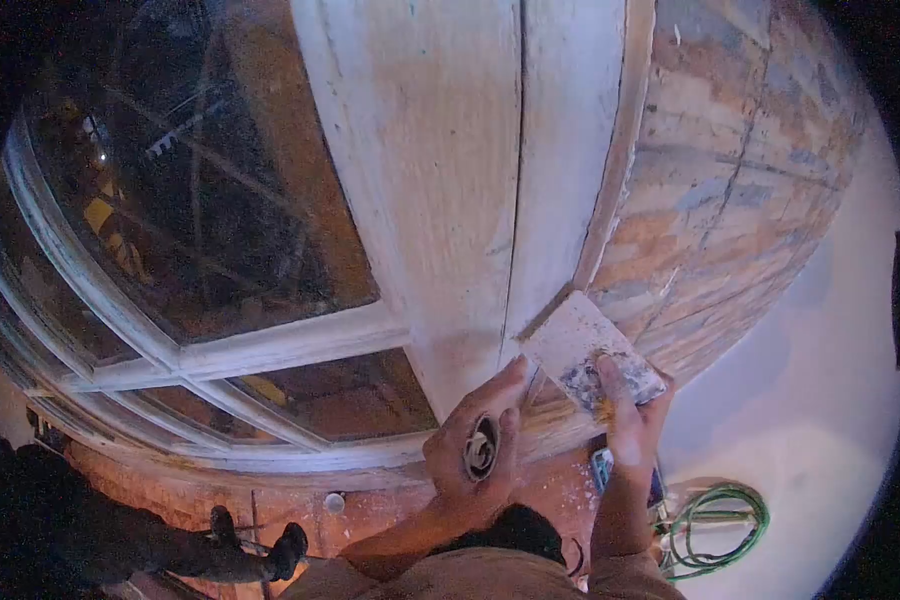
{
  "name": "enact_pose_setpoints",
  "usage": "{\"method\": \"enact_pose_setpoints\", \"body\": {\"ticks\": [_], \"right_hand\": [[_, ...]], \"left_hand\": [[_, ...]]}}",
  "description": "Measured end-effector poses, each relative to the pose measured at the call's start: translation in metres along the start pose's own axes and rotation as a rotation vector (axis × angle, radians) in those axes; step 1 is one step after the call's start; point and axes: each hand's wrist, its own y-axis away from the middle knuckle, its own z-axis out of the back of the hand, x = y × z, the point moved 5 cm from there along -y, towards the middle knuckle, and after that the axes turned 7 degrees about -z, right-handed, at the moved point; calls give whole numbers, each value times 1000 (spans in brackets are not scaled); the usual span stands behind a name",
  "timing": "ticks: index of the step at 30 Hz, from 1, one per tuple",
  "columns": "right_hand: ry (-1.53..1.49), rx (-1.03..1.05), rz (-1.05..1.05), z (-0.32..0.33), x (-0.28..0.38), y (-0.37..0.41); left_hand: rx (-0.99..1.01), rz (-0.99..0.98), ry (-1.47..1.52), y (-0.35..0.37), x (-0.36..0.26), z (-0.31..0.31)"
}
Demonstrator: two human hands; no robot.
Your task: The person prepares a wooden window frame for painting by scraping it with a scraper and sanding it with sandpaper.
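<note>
My left hand point(465, 430) is closed round a small round object point(481, 448) with a dark rim and pale rings, perhaps the end of a roll or a tube. Its forefinger points up toward the near left corner of a pale flat plate. My right hand point(632, 415) grips this plate point(585, 345), thumb on top, by its lower right part. Grey and dark smears cover the plate's face. The plate's upper left edge lies at the lower part of a white-painted wooden frame point(440, 180); whether they touch is hard to tell.
Glass panes point(190, 150) between white bars fill the left side. A patchy, worn wall surface point(730, 170) is at the right. Below lie a coiled green hose point(715, 520), a reddish floor point(380, 515) with white specks and a small round thing point(335, 502). Dark shapes, possibly another person's legs, show lower left.
</note>
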Motion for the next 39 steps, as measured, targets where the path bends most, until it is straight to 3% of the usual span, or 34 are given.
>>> {"method": "enact_pose_setpoints", "body": {"ticks": [5, 6, 7, 9, 10, 14, 15, 17, 19, 20, 22, 23, 25, 28, 32, 34, 35, 37, 39], "right_hand": [[-83, -45, 50, -7, -2, 11], [-102, -74, -18, -7, -6, 13], [-93, -42, -19, -9, -1, 10], [111, 59, 178, -13, 19, 5], [165, 218, 173, -9, 17, -4], [252, 295, 113, 3, 12, -19], [129, 252, 163, 6, 11, -20], [-6, 245, 212, 8, 14, -29], [191, 411, 434, -6, 32, -35], [183, 439, 436, -7, 35, -38], [335, 445, 644, -7, 44, -38], [330, 464, 643, -2, 49, -35], [357, 583, 414, 0, 46, -38], [509, 575, 381, 5, 44, -44], [593, 517, 483, 5, 31, -43], [607, 421, 665, 2, 28, -41], [602, 416, 661, 1, 31, -40], [406, 540, 440, -2, 31, -42], [419, 501, 538, -4, 29, -41]], "left_hand": [[163, 101, -42, -14, -18, -16], [188, 110, -32, -15, -21, -22], [156, 116, -39, -15, -20, -26], [127, 151, 72, -14, -19, -37], [85, 153, 55, -15, -19, -40], [-23, 111, -229, -16, -27, -62], [-48, 90, -351, -15, -31, -68], [-162, 90, -321, -10, -27, -78], [-267, 73, -286, -8, -26, -86], [-297, 92, -251, -8, -25, -89], [-345, 108, -228, -9, -23, -91], [-328, 83, -210, -10, -24, -93], [-325, 57, -204, -9, -23, -97], [-368, 90, -184, -9, -25, -100], [-255, 98, -269, -11, -31, -89], [-239, 76, -187, -13, -31, -85], [-232, 76, -191, -14, -30, -86], [-268, 46, -189, -14, -30, -84], [-239, 87, -208, -18, -33, -79]]}}
